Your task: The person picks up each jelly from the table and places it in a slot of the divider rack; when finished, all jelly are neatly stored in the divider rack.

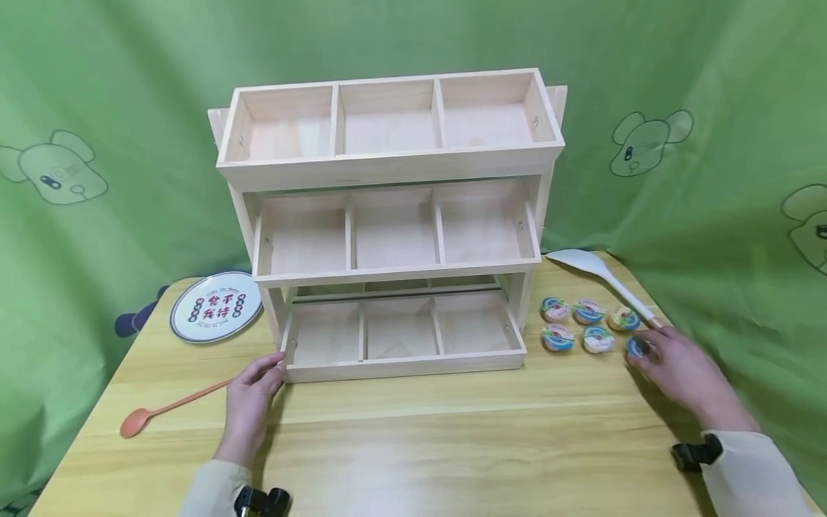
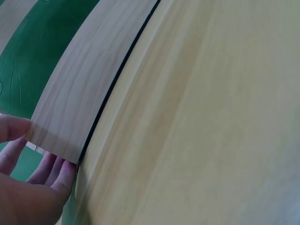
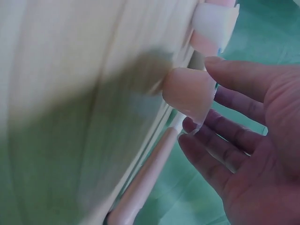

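Where the counter (image 1: 413, 445) begins at the left, an orange spoon (image 1: 133, 424) lies with its handle running toward the left hand (image 1: 248, 402), and farther back a white plate (image 1: 216, 307) with red characters sits just beside the wooden rack (image 1: 388, 171). The left hand holds that rack by the left front corner of its lowest tray, thumb at the upper edge and other fingers against the end. The rack stands in the middle with three stepped tiers, each divided into three compartments, before a green cloth (image 1: 400, 36). Just right of it, five small cups (image 1: 597, 339) with colourful lids rest on the counter, three behind and two in front. Behind them lies a white spatula (image 1: 581, 261), its handle slanting forward to the right hand (image 1: 678, 370). That hand, its grip narrow, pinches a sixth cup (image 1: 635, 349) between thumb and fingertips at the right end of the front row; whether the cup touches the counter, I cannot tell.
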